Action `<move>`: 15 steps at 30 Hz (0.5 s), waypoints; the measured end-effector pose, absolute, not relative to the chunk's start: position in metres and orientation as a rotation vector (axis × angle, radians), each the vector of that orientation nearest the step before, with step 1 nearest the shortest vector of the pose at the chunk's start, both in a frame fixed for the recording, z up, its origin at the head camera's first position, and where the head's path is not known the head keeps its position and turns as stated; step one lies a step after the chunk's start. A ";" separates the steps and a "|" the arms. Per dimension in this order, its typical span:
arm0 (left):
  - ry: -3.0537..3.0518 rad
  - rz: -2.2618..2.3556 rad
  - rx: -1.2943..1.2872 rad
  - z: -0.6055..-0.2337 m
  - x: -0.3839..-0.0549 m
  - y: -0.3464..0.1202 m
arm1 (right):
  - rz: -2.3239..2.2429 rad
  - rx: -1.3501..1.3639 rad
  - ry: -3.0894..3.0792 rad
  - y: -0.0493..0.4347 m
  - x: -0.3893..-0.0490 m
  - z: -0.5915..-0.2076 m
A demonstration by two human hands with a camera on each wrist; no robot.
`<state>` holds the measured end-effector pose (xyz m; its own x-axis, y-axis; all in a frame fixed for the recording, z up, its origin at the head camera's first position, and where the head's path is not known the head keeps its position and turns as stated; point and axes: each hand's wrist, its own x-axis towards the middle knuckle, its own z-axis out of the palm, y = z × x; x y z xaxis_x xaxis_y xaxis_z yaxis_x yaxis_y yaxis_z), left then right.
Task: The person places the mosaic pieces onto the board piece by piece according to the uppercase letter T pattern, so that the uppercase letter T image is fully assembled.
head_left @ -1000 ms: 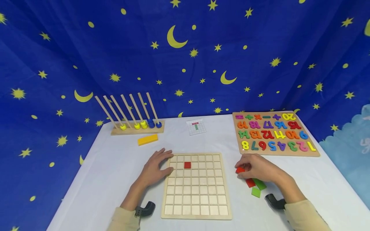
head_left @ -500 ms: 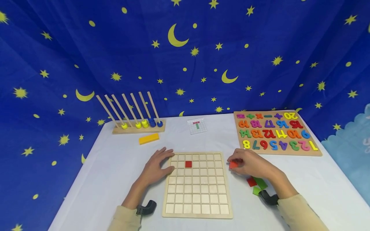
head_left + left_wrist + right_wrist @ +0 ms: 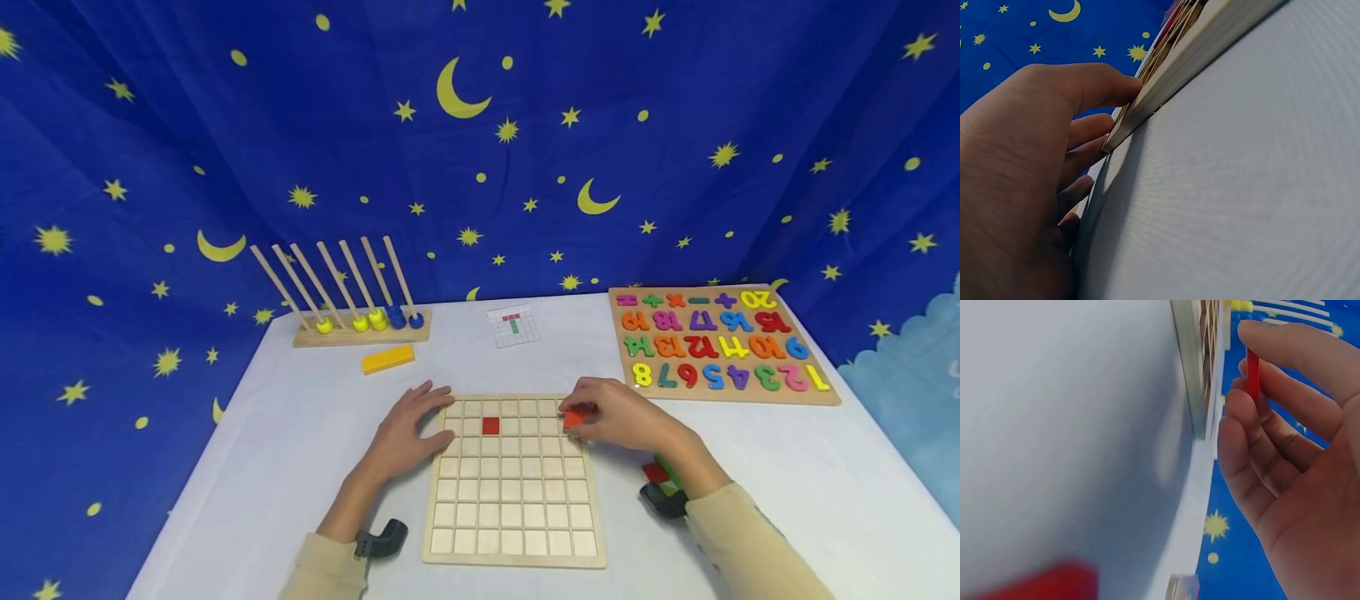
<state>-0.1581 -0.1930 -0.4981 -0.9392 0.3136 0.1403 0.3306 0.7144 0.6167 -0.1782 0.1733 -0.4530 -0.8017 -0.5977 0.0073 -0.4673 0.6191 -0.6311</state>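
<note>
A wooden grid board (image 3: pixel 513 561) lies in front of me, with one red square tile (image 3: pixel 491 426) in a cell of its second row from the far side. My left hand (image 3: pixel 401 433) rests at the board's left edge, its fingers relaxed and the thumb touching the rim, as the left wrist view shows. Above the board's far right part, my right hand (image 3: pixel 622 417) pinches another red tile (image 3: pixel 1252 375) between thumb and fingertips. Partly hidden under the right forearm are a loose red tile (image 3: pixel 655 472) and green tiles (image 3: pixel 668 470).
A card (image 3: pixel 513 327) with a red and green T pattern lies beyond the board. At the back left are a peg abacus (image 3: pixel 360 336) with beads and a yellow block (image 3: pixel 387 359). A number puzzle board (image 3: pixel 621 315) lies at the back right, before a blue starry curtain (image 3: pixel 360 108).
My right hand has moved left from the loose tiles to over the board's right edge, carrying the red tile. The left hand stays in place at the board's left edge.
</note>
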 end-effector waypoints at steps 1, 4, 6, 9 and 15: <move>-2.888 -1.043 -0.541 -0.498 -0.158 -0.193 | -0.947 -0.889 2.630 0.171 -0.179 -0.453; -2.888 -1.044 -0.543 -0.498 -0.157 -0.193 | -0.954 -0.921 2.611 0.163 -0.183 -0.453; -2.887 -1.046 -0.541 -0.498 -0.157 -0.193 | -0.950 -0.939 2.609 0.158 -0.185 -0.453; -2.885 -1.048 -0.537 -0.498 -0.157 -0.193 | -0.932 -0.968 2.615 0.152 -0.187 -0.454; -2.885 -1.037 -0.545 -0.498 -0.158 -0.193 | -0.882 -0.996 2.596 0.138 -0.191 -0.454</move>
<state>-0.1583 -0.1927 -0.4975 -0.9383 0.3152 0.1425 0.3338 0.7168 0.6122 -0.1912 0.1380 -0.4539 -0.7447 -0.6674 0.0058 -0.5329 0.5894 -0.6072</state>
